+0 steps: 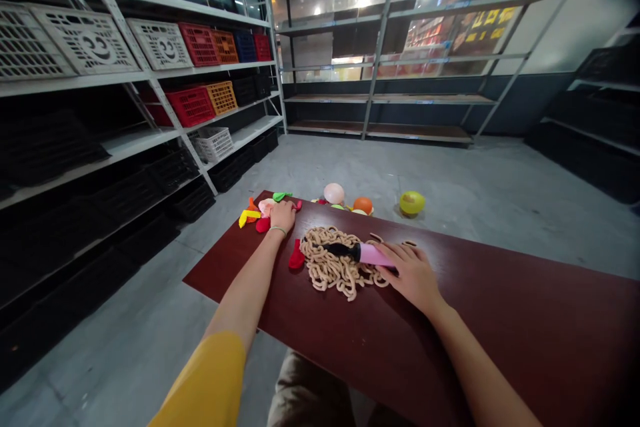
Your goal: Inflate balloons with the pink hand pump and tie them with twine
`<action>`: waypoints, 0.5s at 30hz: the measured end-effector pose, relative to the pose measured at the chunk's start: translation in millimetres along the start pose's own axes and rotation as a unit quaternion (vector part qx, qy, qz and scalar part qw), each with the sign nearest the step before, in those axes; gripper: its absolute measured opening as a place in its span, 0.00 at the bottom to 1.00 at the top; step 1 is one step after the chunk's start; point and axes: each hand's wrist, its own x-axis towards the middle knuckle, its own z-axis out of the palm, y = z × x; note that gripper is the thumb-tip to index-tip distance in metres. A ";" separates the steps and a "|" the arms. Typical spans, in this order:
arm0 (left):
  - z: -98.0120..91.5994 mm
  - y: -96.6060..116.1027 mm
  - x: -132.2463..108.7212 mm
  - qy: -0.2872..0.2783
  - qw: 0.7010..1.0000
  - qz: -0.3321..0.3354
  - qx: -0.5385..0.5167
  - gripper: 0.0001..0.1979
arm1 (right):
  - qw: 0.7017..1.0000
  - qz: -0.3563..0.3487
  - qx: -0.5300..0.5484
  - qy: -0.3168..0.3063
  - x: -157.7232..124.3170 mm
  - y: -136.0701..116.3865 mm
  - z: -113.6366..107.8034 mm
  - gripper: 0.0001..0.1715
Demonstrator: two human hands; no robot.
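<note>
My left hand (283,215) reaches into a small pile of limp balloons at the table's far left, its fingers curled down among them. A pale pink balloon (267,207) and a yellow balloon (249,217) lie beside it; what its fingertips hold is hidden. My right hand (413,275) is closed round the pink barrel of a hand balloon pump (373,255). The pump's black end rests over a tangled heap of beige cord (333,273). A limp red balloon (296,256) lies at the heap's left edge.
The dark red table (505,293) stretches to the right. On the floor beyond it sit inflated balloons: a yellow one (412,203), an orange one (363,205) and a pale one (334,193). Shelves with crates (193,105) stand left; a metal rack (377,100) stands at the back.
</note>
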 end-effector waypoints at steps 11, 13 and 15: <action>-32.5 12.3 -54.2 0.064 0.986 0.087 -0.130 0.12 | 0.998 0.005 -0.006 0.067 -4.7 -0.6 0.5 0.29; -42.1 14.3 -51.4 0.115 0.976 0.101 -0.157 0.10 | 0.995 0.009 -0.013 0.100 -4.9 -0.4 -0.7 0.28; -50.1 16.7 -48.1 0.143 0.970 0.105 -0.169 0.09 | 0.991 0.019 -0.020 0.127 -5.3 0.1 -0.5 0.28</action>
